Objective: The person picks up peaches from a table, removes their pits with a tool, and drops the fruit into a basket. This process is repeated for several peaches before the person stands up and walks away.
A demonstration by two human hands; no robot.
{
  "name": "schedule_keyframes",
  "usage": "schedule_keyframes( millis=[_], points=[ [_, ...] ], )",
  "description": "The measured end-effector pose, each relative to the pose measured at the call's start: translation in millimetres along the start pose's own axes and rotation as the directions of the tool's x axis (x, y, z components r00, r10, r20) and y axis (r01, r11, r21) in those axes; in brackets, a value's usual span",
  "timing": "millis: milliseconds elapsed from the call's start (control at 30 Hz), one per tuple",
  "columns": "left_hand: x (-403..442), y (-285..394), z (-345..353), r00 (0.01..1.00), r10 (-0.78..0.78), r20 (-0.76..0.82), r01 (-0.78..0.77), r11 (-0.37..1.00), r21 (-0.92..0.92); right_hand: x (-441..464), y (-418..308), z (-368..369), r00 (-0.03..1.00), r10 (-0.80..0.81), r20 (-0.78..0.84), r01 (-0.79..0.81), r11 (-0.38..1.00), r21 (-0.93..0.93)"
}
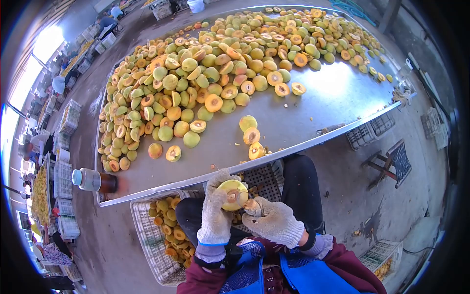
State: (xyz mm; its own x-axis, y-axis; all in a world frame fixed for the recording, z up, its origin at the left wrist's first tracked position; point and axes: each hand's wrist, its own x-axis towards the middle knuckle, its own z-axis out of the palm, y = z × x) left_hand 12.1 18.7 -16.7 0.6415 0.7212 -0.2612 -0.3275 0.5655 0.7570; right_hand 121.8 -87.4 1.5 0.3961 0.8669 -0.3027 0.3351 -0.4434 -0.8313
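My left hand [215, 210], in a pale work glove, is closed around a yellow-green peach half [232, 194] just beyond the near table edge. Opposite it, my gloved right hand [276, 221] is closed on a small hand tool [243, 197]; a thin curved end shows against the fruit, and the handle is mostly hidden. The fingertips of that glove are stained brown. On the metal table [313, 117], several cut peaches [251, 136] lie in a short row in front of my hands. Behind them spreads a large heap of peach halves [196, 73].
A white basket of pitted halves [166, 223] stands under the table at my left, and a dark crate [262, 181] sits between my knees. A bottle of brown liquid [95, 181] lies at the table's left corner. A folding stool [394, 164] stands right. People work at left.
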Motion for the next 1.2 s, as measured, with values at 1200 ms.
schedule_keyframes(
  millis=[1200],
  points=[
    [-4.4, 37.3, 38.8, 0.713, 0.377, 0.591, -0.624, -0.042, 0.78, -12.5, -15.7, -35.1, 0.757, 0.072, 0.649, -0.53, 0.648, 0.547]
  ],
)
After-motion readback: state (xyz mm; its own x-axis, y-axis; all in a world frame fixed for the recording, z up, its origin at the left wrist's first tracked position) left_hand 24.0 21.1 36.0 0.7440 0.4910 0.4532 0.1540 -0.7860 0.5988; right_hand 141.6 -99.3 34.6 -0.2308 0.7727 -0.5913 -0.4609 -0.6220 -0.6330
